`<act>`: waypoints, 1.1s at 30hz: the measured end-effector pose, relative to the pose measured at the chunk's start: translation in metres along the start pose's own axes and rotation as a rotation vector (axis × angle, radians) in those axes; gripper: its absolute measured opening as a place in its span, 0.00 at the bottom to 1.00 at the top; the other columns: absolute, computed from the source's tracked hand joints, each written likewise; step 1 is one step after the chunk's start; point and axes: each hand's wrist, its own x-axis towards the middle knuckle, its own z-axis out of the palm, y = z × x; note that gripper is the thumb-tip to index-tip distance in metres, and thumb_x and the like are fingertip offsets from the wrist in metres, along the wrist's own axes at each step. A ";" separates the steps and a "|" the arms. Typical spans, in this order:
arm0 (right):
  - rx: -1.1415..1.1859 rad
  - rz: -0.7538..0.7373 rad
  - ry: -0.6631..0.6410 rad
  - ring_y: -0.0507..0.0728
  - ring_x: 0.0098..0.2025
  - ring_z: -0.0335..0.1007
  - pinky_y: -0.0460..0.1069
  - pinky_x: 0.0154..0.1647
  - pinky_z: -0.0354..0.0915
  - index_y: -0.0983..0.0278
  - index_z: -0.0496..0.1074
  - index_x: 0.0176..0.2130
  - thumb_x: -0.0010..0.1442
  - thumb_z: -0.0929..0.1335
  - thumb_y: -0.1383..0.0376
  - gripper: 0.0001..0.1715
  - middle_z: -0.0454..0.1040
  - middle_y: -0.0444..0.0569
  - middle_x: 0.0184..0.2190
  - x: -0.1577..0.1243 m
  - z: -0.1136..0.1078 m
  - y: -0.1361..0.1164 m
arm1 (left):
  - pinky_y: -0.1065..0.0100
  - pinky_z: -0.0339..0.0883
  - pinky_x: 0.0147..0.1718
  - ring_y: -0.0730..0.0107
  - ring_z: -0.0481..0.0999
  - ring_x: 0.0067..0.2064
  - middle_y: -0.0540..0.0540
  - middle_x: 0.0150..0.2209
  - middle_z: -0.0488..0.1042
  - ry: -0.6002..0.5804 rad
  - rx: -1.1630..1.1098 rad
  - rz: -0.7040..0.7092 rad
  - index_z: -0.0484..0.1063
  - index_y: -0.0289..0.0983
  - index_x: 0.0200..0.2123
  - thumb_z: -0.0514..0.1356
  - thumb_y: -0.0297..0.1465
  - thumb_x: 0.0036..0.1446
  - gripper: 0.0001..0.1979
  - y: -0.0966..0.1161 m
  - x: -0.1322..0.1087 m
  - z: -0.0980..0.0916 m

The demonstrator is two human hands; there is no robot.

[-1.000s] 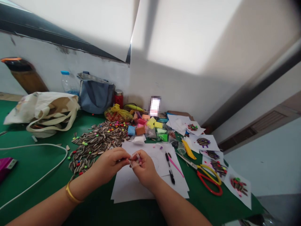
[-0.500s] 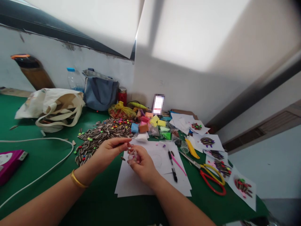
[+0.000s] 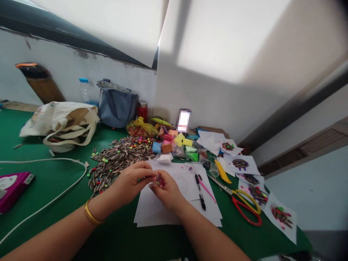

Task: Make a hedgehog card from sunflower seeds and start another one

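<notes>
My right hand (image 3: 168,191) is closed around a small clear packet (image 3: 158,181) with something pink in it, above the white paper (image 3: 152,214). My left hand (image 3: 136,183) meets it from the left, its fingertips pinched at the packet's edge. Whether the left fingers grip the packet itself is hard to make out. A faint round outline is drawn on the paper beside the right hand. Right of it lie a black pen (image 3: 200,192) and a pink strip (image 3: 207,190). Striped seeds (image 3: 122,156) with small coloured balls are heaped behind the left hand.
Scissors (image 3: 246,206) and a yellow cutter (image 3: 223,171) lie at the right, near paper sheets with seed figures (image 3: 240,164). Coloured clay packets (image 3: 166,147) stand behind. Bags (image 3: 118,107), a white cable (image 3: 58,192) and a magenta box (image 3: 13,190) are at the left.
My left hand has moved slightly right and down, closer against the right hand. The clear packet is now more covered by the fingers.
</notes>
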 end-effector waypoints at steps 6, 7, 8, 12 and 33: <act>0.027 0.000 -0.051 0.54 0.37 0.65 0.49 0.39 0.62 0.61 0.69 0.46 0.58 0.69 0.63 0.15 0.70 0.45 0.38 -0.001 -0.001 -0.002 | 0.68 0.70 0.42 0.68 0.75 0.41 0.47 0.39 0.76 -0.094 0.084 0.013 0.78 0.41 0.40 0.59 0.28 0.60 0.08 0.004 -0.001 -0.004; 0.024 0.002 -0.057 0.54 0.37 0.65 0.49 0.39 0.62 0.62 0.69 0.46 0.58 0.69 0.63 0.15 0.70 0.46 0.39 -0.001 -0.001 -0.002 | 0.67 0.70 0.42 0.67 0.75 0.41 0.47 0.39 0.77 -0.100 0.104 -0.014 0.77 0.40 0.40 0.60 0.28 0.59 0.07 0.004 -0.001 -0.004; 0.019 0.007 -0.060 0.54 0.37 0.65 0.49 0.39 0.62 0.62 0.69 0.46 0.58 0.69 0.62 0.14 0.70 0.46 0.39 -0.001 -0.001 -0.002 | 0.66 0.70 0.42 0.67 0.75 0.40 0.48 0.38 0.77 -0.101 0.121 -0.046 0.77 0.40 0.39 0.61 0.28 0.58 0.06 0.005 -0.001 -0.004; 0.029 0.013 -0.061 0.54 0.38 0.66 0.49 0.39 0.62 0.62 0.69 0.45 0.58 0.70 0.63 0.15 0.71 0.45 0.39 -0.001 -0.001 -0.004 | 0.65 0.69 0.45 0.66 0.76 0.42 0.48 0.38 0.78 -0.151 0.094 -0.085 0.76 0.40 0.36 0.61 0.29 0.58 0.04 0.001 -0.002 -0.005; 0.403 0.106 -0.219 0.50 0.26 0.63 0.47 0.29 0.63 0.62 0.67 0.42 0.59 0.68 0.57 0.13 0.67 0.41 0.28 -0.001 -0.006 -0.010 | 0.65 0.65 0.39 0.64 0.74 0.38 0.47 0.35 0.77 -0.160 0.204 -0.093 0.74 0.39 0.36 0.60 0.27 0.58 0.04 0.008 -0.002 -0.002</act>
